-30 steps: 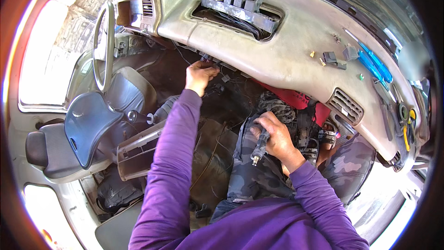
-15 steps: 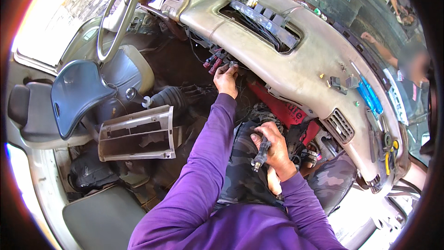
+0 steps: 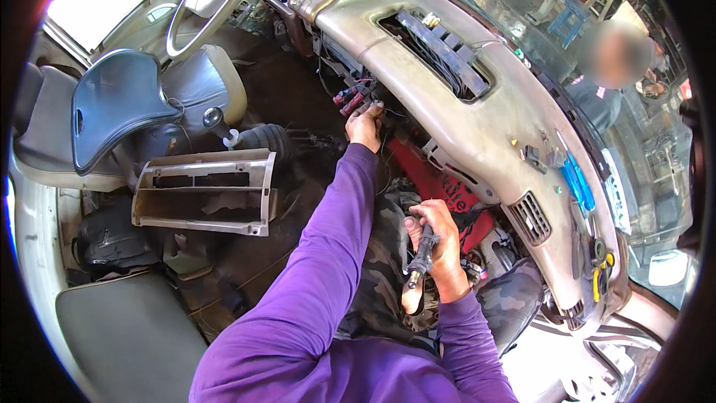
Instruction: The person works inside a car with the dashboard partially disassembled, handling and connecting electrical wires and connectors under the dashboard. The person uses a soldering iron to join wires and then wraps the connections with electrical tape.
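My left hand (image 3: 364, 127) reaches under the dashboard, fingers closed on a small dark wiring connector (image 3: 377, 107) at their tips. Beside it hang red and dark connectors (image 3: 351, 99) with loose wires. In front of my lap, my right hand (image 3: 443, 248) is wrapped round a dark slim tool (image 3: 422, 254) with a brass-coloured end pointing back toward me. I cannot make out the tool's exact kind. Below my right hand, something pale (image 3: 412, 300) shows only in part.
Over the wiring runs the beige dashboard (image 3: 395, 37); its opening holds a dark module (image 3: 444, 45). Blue-handled tools (image 3: 576, 183) and yellow-handled pliers (image 3: 599, 276) lie on top at right. A loose trim frame (image 3: 201, 227) sits left, near the gear lever (image 3: 215, 119). Outside the windscreen is a person (image 3: 597, 101).
The view has shifted slightly, moving the cabin within it. Both hands keep their grips, and the tool in my right hand has turned a little. Outside, the person has changed position.
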The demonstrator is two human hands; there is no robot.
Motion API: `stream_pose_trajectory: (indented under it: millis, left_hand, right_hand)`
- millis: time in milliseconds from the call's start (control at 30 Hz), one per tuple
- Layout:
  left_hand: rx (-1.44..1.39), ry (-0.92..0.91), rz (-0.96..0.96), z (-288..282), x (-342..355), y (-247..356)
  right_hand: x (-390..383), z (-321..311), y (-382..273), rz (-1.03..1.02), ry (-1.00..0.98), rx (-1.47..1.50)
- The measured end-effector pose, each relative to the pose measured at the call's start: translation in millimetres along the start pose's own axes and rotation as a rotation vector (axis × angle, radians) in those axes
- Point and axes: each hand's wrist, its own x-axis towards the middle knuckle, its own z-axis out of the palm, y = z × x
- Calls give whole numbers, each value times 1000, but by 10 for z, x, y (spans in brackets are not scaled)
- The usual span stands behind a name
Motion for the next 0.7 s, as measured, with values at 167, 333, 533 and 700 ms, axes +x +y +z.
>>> stream_pose_trajectory:
  millis: [167,333,533,700]
  left_hand:
    - [-78,46,-1,100,41,-47]
    - [-106,59,4,-1,117,-8]
    - [-142,-49,0,-97,218,-30]
    - [-124,-119,-44,-175,267,12]
  right_hand:
    - [224,89,92,-20,44,-75]
    - [676,286,240,-61,-29,-90]
    - [1217,801,399,5,101,97]
    - [1552,1023,541,152,66,184]
